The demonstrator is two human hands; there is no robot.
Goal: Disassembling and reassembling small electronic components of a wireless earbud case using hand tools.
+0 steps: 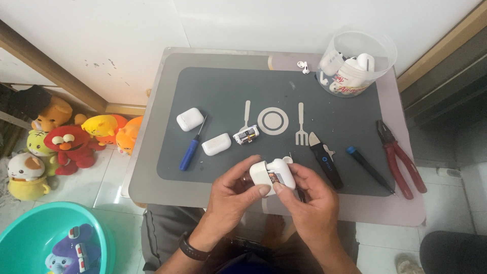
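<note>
Fingers of both my hands wrap a small white plastic earbud case [272, 175] just above the near edge of the grey mat [223, 81]. My left hand [234, 195] clamps its left end between thumb and fingers. My right hand [309, 198] pinches the right side, thumb on the front, so the opened gap with its dark innards faces me. I judge this two-sided hold keeps the shell steady.

Close behind on the mat lie a bare white inner module with metal parts [246, 135], two more closed white cases [190, 119] [216, 144] and a blue-handled screwdriver [190, 152].

To the right lie a black pry tool [324, 160], a thin dark screwdriver [368, 170] and red-handled pliers [398, 157]. A clear plastic tub of white cases [355, 63] stands at the far corner, a loose white earbud [303, 66] beside it.
</note>
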